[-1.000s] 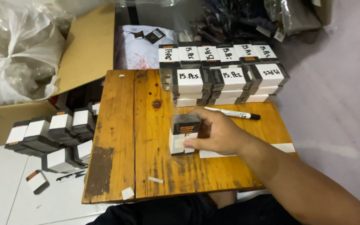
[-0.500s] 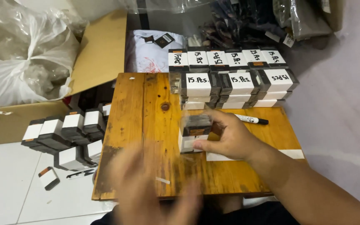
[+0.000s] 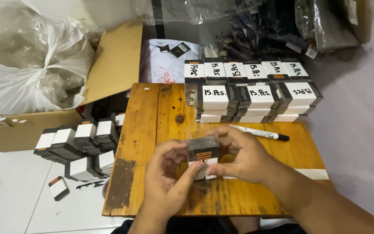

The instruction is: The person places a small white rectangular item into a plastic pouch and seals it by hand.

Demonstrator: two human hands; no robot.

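Both my hands grip one small stack of dark cards with a white band (image 3: 202, 154), held just above the wooden board (image 3: 148, 130). My left hand (image 3: 167, 180) cups the stack from the left and below, thumb against its front. My right hand (image 3: 241, 158) holds its right side, fingers curled over the top. A black-and-white marker pen (image 3: 260, 133) lies on the board just beyond my right hand.
Rows of wrapped, white-labelled card bundles (image 3: 252, 93) are stacked at the board's far edge. More bundles (image 3: 76, 143) lie on the floor to the left, beside an open cardboard box (image 3: 109, 69) with a plastic bag (image 3: 27, 60). A white strip (image 3: 314, 174) lies on the board's right side.
My left hand has come up from below the board and closed on the stack beside my right hand. The stack is lifted slightly off the board.
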